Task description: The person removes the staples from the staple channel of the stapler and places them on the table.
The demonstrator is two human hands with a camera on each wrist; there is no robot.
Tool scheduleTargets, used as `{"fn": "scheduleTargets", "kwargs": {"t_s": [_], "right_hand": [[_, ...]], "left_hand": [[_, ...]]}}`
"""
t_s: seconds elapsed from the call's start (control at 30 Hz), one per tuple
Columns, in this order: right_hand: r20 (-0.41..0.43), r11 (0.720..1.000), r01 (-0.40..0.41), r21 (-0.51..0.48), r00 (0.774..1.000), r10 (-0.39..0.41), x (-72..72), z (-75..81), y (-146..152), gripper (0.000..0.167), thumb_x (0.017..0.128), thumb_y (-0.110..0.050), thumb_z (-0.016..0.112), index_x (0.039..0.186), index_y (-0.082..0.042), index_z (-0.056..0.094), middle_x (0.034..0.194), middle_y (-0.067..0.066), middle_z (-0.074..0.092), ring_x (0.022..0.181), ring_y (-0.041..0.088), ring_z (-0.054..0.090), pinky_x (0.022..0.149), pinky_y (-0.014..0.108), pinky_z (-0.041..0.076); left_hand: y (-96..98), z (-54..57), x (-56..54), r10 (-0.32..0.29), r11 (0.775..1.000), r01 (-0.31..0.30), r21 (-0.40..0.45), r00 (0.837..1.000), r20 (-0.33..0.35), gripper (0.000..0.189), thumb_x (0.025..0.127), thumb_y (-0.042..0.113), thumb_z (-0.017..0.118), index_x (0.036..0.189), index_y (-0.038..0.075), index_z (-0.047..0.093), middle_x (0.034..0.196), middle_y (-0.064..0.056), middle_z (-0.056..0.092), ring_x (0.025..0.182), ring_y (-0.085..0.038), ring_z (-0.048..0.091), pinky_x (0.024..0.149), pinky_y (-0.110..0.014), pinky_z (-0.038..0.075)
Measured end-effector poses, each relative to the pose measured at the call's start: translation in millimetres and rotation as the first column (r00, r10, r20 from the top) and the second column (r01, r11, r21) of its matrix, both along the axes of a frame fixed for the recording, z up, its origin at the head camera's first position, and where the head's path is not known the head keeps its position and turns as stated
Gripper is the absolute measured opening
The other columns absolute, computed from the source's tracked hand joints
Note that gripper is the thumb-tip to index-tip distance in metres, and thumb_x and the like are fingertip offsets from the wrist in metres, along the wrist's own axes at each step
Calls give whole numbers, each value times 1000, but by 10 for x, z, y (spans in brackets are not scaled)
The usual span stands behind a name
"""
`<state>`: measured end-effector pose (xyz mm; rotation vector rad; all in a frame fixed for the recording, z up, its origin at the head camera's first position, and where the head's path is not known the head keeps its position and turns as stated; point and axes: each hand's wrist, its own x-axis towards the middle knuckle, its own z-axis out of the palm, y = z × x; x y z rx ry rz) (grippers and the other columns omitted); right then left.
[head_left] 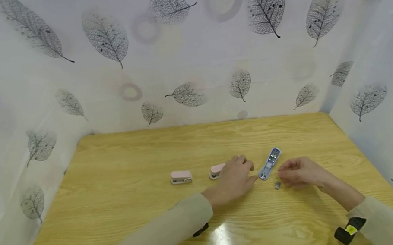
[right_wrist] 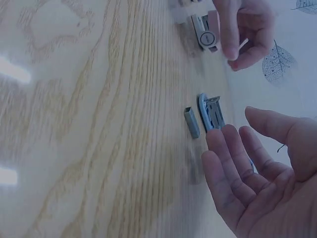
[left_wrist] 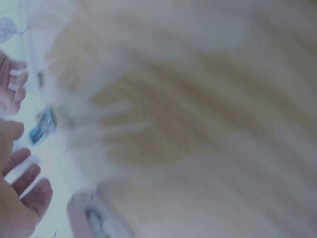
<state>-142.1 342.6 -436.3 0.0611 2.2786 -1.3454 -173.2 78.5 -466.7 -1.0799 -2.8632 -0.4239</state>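
A blue stapler [head_left: 269, 164] lies slantwise on the table with its inside showing. Close to its near end is a small grey strip of staples [head_left: 277, 185], which shows in the right wrist view as a short metal bar [right_wrist: 191, 123]. My right hand [head_left: 301, 172] hovers just right of both, fingers loosely extended and nothing held. To the left of the blue stapler is my left hand [head_left: 233, 180], relaxed, with its fingers pointing at it. That hand partly hides a pink stapler [head_left: 216, 169] behind it. The left wrist view is washed out.
Another pink stapler [head_left: 181, 177] stands farther left on the wooden table [head_left: 128, 160]. A white curtain [head_left: 186, 63] printed with leaves encloses the back and sides. Dark wrist cameras show at both sleeves, the right one [head_left: 348, 232] with a yellow label.
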Motion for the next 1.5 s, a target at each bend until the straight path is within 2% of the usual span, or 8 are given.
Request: {"fn": "scheduleTargets", "kwargs": {"t_s": [0.17, 0.27, 0.4, 0.53, 0.73, 0.97, 1.3, 1.5], "right_hand": [[-116, 999, 7, -33, 993, -11, 56, 42, -142, 40, 101, -20, 72, 127, 10, 63, 98, 4, 71, 84, 13, 74, 76, 33, 64], [-235, 1000, -4, 3, 972, 5, 84, 64, -275, 33, 100, -18, 73, 120, 8, 67, 100, 11, 72, 81, 14, 72, 71, 32, 62], [-420, 989, 11, 147, 906, 52, 80, 61, -444, 21, 97, -19, 77, 110, -3, 74, 100, 11, 76, 81, 11, 69, 67, 27, 56], [-524, 972, 30, 232, 846, 99, 15, 14, -592, 16, 96, -23, 79, 104, -11, 75, 95, 3, 77, 82, 7, 68, 70, 23, 55], [-577, 959, -69, 274, 786, 222, -76, -25, -839, 26, 94, -24, 81, 111, -6, 75, 101, 5, 78, 93, 18, 72, 75, 27, 61], [-668, 890, -103, 443, 624, 405, -198, -59, -1076, 32, 92, -28, 83, 115, -7, 75, 109, 6, 78, 99, 26, 73, 82, 44, 63], [-624, 795, -112, 596, 558, 546, -480, -142, -1298, 36, 92, -39, 81, 120, -16, 75, 116, 3, 76, 103, 24, 74, 74, 37, 61], [-558, 728, -143, 671, 549, 622, -595, -200, -1373, 38, 93, -40, 80, 122, -17, 74, 122, 4, 75, 109, 24, 72, 86, 41, 62]], "left_hand": [[-318, 273, -18, -55, 998, 55, 2, 998, -44, 32, 104, 44, 66, 118, 15, 72, 112, 2, 67, 99, -13, 60, 86, -23, 53], [-510, 363, -55, -66, 997, 67, 28, 997, -28, 35, 104, 43, 66, 121, 13, 71, 118, -1, 68, 106, -16, 62, 93, -29, 54], [-751, 408, -116, -65, 996, 64, 64, 998, 12, 36, 104, 42, 65, 122, 11, 71, 122, -4, 69, 115, -22, 63, 103, -38, 54], [-938, 407, -147, -51, 998, 51, 47, 999, -5, 35, 104, 41, 66, 120, 10, 71, 122, -7, 70, 119, -27, 64, 105, -42, 55], [-1154, 303, -149, -11, 1000, 12, 17, 998, -57, 37, 100, 42, 71, 118, 9, 72, 117, -8, 72, 112, -26, 66, 101, -40, 56], [-1279, 170, -136, 16, 999, -12, 30, 993, -116, 38, 100, 45, 70, 116, 11, 72, 116, -7, 73, 109, -26, 67, 95, -41, 58], [-1267, 34, -147, 52, 998, -47, 45, 992, -116, 40, 101, 47, 69, 117, 10, 71, 119, -8, 72, 111, -28, 67, 99, -45, 56], [-1238, 2, -148, 58, 997, -52, 56, 992, -109, 36, 101, 46, 69, 115, 12, 72, 117, -6, 72, 109, -26, 66, 99, -45, 55]]}}
